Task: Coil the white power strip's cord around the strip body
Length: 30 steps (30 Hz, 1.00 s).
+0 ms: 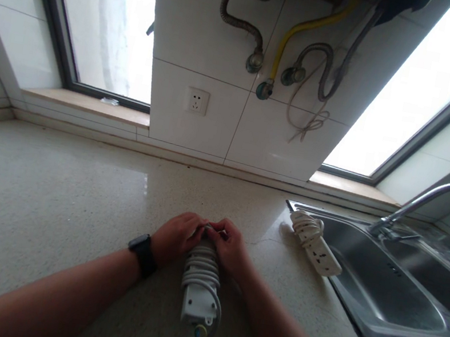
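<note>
A white power strip (200, 302) lies on the countertop in front of me, its long side running away from me. Its white cord (203, 269) is wound around the body in several turns. At the near end, the cord finishes in loose yellow-green and blue wires (199, 335). My left hand (180, 236), below a black wristwatch (143, 254), closes on the far end of the strip from the left. From the right, my right hand (230, 248) closes on the same end. The fingertips of both meet there in a pinch, and hide what exactly lies between them.
A second power strip (324, 259) with a wrapped cord rests across the rim of the steel sink (378, 288) on the right. A curved faucet (432, 199) rises behind it. On the tiled wall are a socket (197, 101) and hoses with valves (255, 60). Windows flank the wall.
</note>
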Each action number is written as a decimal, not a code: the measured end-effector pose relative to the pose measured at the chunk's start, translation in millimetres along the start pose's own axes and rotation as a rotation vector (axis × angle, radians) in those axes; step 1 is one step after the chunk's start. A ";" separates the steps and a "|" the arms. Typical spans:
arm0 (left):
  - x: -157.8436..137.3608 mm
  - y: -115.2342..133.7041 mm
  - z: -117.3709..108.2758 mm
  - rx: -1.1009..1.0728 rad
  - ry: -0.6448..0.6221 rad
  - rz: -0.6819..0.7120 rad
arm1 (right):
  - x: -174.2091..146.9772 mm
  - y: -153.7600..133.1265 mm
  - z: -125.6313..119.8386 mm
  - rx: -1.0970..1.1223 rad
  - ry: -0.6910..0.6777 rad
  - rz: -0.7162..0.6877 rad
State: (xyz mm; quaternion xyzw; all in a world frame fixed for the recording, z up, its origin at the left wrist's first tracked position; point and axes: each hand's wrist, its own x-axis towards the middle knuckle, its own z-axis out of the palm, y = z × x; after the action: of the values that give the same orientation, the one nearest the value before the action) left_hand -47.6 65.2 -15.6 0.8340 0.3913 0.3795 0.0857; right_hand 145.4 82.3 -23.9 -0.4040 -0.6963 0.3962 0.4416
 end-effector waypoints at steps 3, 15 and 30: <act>-0.3 -1.9 0.1 -0.013 0.003 0.008 | -1.1 -1.5 1.3 -0.049 0.011 -0.003; 2.1 2.7 1.7 -0.062 -0.040 -0.067 | 5.3 -9.7 -6.2 -0.211 0.034 -0.071; 1.7 -8.7 6.6 -0.237 -0.115 -0.110 | 9.4 1.2 -5.2 -0.041 0.084 0.001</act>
State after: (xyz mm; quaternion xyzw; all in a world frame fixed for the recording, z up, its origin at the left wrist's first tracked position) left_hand -47.4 73.4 -23.0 0.8158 0.3834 0.3692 0.2264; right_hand 147.9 92.3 -20.7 -0.4295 -0.6850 0.3647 0.4619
